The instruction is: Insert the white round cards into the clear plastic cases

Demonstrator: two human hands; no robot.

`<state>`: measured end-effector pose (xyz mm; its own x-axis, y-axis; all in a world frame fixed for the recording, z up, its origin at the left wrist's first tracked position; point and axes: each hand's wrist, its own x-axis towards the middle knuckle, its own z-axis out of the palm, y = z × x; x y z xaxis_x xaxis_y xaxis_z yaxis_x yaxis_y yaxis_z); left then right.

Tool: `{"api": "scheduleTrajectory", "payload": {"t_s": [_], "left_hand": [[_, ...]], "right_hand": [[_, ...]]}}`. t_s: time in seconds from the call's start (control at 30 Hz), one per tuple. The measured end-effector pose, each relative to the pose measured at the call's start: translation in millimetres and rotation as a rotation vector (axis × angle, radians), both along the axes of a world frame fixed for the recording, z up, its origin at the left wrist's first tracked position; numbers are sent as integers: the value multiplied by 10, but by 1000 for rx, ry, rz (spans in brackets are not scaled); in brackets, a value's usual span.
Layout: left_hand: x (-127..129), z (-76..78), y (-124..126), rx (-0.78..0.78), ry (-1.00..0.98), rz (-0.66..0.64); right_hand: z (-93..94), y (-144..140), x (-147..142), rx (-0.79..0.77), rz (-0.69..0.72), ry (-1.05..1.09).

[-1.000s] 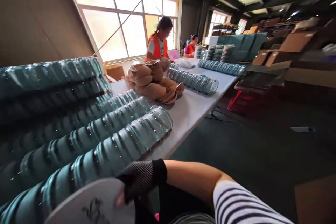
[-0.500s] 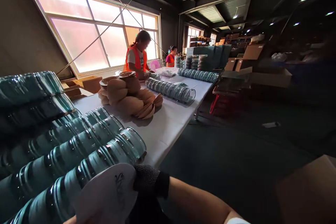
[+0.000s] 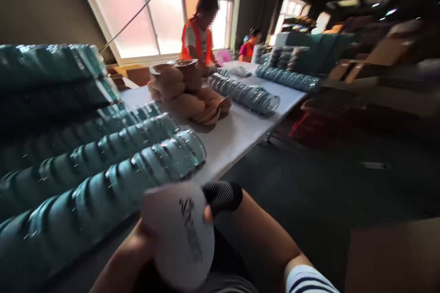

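A pale, rounded flat piece [image 3: 182, 238] with dark printed lettering is in front of my body, its lettered face towards me. My right hand [image 3: 223, 197], in a black dotted glove with a bare fingertip showing, grips its right edge. At its left edge is my left hand [image 3: 146, 233], closed on it, blurred, with most fingers hidden behind. Just beyond lie long rows of teal, clear glass-like round containers [image 3: 137, 174] on their sides, some stacked higher at the left.
Tan rounded pieces [image 3: 185, 96] are heaped on the white table [image 3: 240, 135]. Another row of clear round containers [image 3: 244, 94] lies past them. A person in an orange vest [image 3: 197, 39] works there; another person [image 3: 249, 48] is farther back. A cardboard box [image 3: 395, 256] stands at lower right.
My view has tilted down and turned left. The lettered piece has come up and rightward in view, showing more of its face, and my left hand now shows at its left edge.
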<state>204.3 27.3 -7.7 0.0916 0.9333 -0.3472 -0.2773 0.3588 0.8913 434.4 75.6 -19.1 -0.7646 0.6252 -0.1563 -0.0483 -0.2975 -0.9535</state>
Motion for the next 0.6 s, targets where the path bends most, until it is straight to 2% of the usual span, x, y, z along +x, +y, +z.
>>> {"api": "scheduleTrajectory", "payload": {"t_s": [0.1,0.13,0.2,0.27,0.37,0.43,0.47,0.53,0.6], "left_hand": [[-36,-142,70,55,-45,126],[-60,-184,104,104,-55,161],[-115,-240,168,177,-30,219],[-154,-261,207,224,1,248],[-154,-286,213,257,41,320],[-110,-330,190,236,61,371],[-79,-357,172,218,62,379],[-14,-393,139,195,51,387],[28,-355,151,197,28,422]], "right_hand": [[36,42,-114,100,-517,5],[9,68,-166,131,-604,-28],[-82,87,-266,265,-667,-106],[-182,39,-353,515,-701,-210],[-291,-153,-495,906,-843,-340],[-331,-294,-606,1059,-859,-324],[-341,-340,-653,1075,-826,-316],[-328,-340,-675,998,-815,-392],[-259,-214,-541,888,-998,-599]]}}
